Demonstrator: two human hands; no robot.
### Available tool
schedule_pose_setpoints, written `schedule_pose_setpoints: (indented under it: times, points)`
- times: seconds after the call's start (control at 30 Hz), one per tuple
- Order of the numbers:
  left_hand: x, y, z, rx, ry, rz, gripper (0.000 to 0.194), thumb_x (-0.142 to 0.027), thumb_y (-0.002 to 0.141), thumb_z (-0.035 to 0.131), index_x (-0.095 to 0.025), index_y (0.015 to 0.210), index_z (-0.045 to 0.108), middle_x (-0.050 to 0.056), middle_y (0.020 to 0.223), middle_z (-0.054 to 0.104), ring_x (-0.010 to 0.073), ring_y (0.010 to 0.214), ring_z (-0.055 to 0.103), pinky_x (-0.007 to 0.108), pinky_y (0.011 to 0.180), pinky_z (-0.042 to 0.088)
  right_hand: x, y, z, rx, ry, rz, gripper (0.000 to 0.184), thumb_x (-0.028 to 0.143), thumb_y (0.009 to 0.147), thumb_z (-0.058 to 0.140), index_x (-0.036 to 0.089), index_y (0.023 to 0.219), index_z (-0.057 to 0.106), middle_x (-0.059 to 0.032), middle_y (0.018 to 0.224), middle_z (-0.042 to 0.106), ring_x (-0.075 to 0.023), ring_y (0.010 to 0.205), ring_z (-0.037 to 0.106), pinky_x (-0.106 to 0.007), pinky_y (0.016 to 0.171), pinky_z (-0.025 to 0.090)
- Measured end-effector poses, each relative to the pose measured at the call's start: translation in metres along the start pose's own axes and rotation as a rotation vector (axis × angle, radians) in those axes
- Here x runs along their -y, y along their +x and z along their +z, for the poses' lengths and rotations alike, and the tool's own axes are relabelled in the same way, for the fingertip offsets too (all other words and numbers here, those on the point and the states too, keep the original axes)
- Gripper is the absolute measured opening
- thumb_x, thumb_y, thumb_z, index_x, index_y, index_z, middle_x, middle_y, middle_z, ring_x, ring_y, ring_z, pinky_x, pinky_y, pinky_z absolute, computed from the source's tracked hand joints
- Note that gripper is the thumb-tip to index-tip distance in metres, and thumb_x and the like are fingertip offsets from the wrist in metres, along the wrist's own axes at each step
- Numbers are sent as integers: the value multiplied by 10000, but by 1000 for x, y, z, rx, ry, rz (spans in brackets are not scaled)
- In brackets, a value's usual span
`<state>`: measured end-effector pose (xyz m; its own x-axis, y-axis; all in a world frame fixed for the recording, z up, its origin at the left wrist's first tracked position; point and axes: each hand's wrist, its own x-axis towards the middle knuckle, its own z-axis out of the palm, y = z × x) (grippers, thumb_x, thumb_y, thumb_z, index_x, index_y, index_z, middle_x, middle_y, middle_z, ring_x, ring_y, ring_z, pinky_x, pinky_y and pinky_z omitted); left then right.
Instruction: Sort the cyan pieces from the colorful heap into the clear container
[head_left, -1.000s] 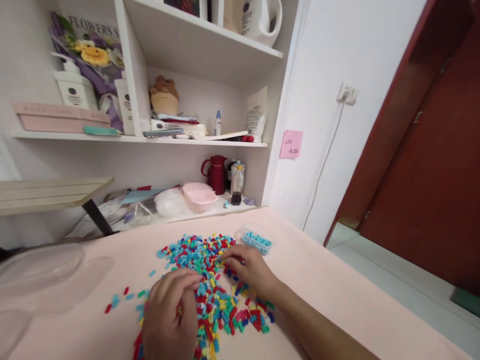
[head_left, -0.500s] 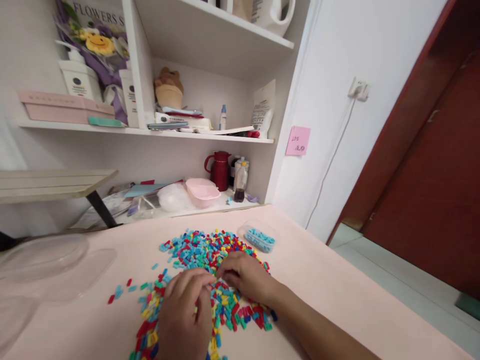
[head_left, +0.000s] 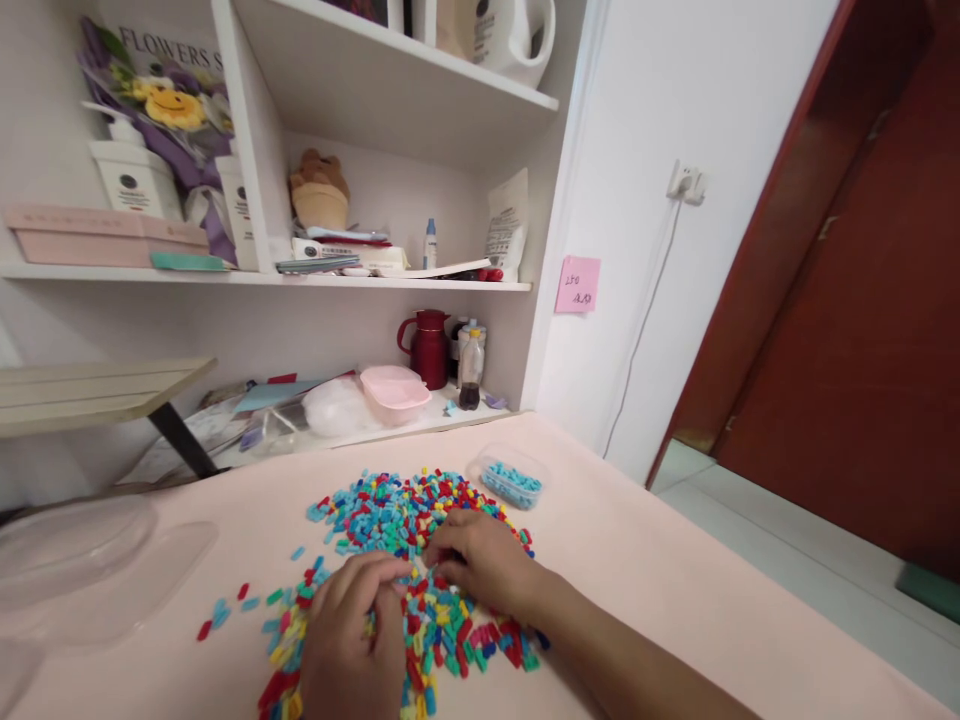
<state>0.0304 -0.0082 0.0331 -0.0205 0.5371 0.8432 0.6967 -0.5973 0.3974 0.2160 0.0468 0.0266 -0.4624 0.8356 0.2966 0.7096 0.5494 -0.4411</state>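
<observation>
A heap of small plastic building pieces (head_left: pixel 375 515) in light blue, red, yellow, green and dark blue spreads over the pale pink tabletop. My left hand (head_left: pixel 352 630) rests over the near left of the heap, fingers bent and thumb drawn in beneath them. What its fingertips hold, if anything, is hidden. Across from it, my right hand (head_left: pixel 480 560) reaches into the middle of the pieces with curled fingers, its tips down among them. Any piece between them cannot be made out. A clear plastic box (head_left: pixel 512 482) holding light blue pieces stands beyond my right hand.
Clear plastic lids or trays (head_left: pixel 97 560) lie at the left, near a small raised wooden stand (head_left: pixel 105 395). At the back, a shelf carries a pink container (head_left: pixel 395 393), a red jug (head_left: pixel 429 350) and a bottle of dark liquid (head_left: pixel 470 375). A wall borders the right.
The view has shifted slightly, so the surroundings sit further left. The left thumb has drawn back a little from the index fingertip. The right hand stays low over the pieces.
</observation>
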Motion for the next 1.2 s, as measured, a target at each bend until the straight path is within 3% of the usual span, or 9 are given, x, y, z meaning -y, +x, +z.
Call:
schedule_pose_setpoints:
  times: [0.17,0.5,0.67,0.87,1.2]
  points:
    - [6,-3,4,16,-19,-112,214,-225,858,455,-267,804,658,-22,834,700,155,777,690,267,696,525,2,-2,-4,-10,13,20,172,141,753,690,260,870,731,-7,883,666,-168,879,605,-228,735,418]
    - [13,-12,15,47,-33,-103,219,-234,877,441,-274,842,653,-6,860,688,167,811,674,294,748,525,3,0,-4,-58,81,51,143,88,714,696,217,774,715,-16,849,672,-176,866,591,-252,768,418]
    - [17,-13,22,102,9,-121,245,-235,818,495,-252,993,666,56,974,664,214,884,673,357,753,556,5,0,-10,-166,335,104,133,81,735,678,210,752,707,-11,822,661,-169,861,597,-265,802,441]
    - [16,-18,28,174,-17,-198,277,-277,816,545,-248,1071,646,72,1022,681,222,826,699,387,710,579,19,-4,-12,-157,698,110,33,226,768,687,203,762,710,-4,799,625,-141,734,580,-233,665,469]
    - [16,-18,25,114,55,-122,233,-373,839,570,-249,1007,672,28,883,761,225,806,724,346,671,572,28,-6,-17,-282,535,26,67,146,770,696,212,776,706,-24,856,647,-171,851,594,-269,752,465]
